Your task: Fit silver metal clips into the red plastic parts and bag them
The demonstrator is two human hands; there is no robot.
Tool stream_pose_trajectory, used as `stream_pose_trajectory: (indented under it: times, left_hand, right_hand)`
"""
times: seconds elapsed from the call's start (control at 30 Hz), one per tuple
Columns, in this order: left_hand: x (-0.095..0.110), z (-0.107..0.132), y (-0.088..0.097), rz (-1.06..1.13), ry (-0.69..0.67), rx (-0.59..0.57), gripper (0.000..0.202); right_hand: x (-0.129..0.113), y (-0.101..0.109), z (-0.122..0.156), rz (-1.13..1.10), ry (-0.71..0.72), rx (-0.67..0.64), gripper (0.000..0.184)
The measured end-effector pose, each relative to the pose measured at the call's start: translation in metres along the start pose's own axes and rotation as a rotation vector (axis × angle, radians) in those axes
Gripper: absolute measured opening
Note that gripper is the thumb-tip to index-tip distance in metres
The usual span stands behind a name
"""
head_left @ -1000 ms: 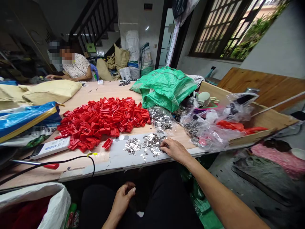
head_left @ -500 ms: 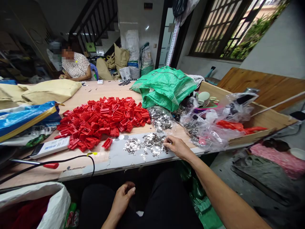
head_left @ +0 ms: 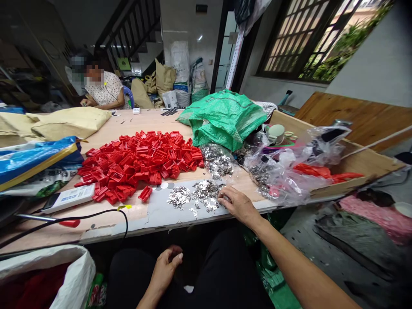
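Observation:
My right hand (head_left: 238, 205) is at the right edge of a pile of small flat metal pieces (head_left: 207, 189). Its fingers are bent and pressed together, and whatever is between them is hidden. A second small heap of metal pieces (head_left: 179, 196) lies just left of that pile, both on a grey sheet (head_left: 161, 214) by the table's front edge. Below the table edge, over my lap, my left hand (head_left: 165, 267) rests with loosely curled fingers and nothing visible in them. One red plastic part (head_left: 145, 193) sits left of the sheet, apart from a large heap of red parts (head_left: 138, 159).
Behind the metal lie a clear bag of metal pieces (head_left: 219, 161) and a green woven sack (head_left: 225, 116). A wooden tray (head_left: 370, 171) with plastic bags stands right. On the left are a white box (head_left: 69, 198), a black cable (head_left: 96, 213) and a red-handled tool (head_left: 69, 223). Another person (head_left: 106, 92) sits across the table.
My right hand has shifted slightly left and down at the pile's edge, its back turned more upward. My left hand stays where it was.

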State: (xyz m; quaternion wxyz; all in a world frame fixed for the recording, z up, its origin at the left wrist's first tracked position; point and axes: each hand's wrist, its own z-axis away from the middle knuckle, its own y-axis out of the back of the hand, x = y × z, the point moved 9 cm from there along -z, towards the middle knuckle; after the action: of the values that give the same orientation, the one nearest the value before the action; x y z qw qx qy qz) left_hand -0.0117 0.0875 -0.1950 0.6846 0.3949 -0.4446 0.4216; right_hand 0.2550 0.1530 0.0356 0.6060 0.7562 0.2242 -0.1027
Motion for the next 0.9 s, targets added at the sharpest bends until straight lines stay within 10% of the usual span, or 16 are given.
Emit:
stream_pose_trajectory:
  times: [0.9]
  left_hand:
    - [0.004, 0.0, 0.0, 0.014, -0.02, 0.014, 0.036]
  right_hand:
    - [0.007, 0.002, -0.01, -0.052, -0.153, 0.025, 0.014]
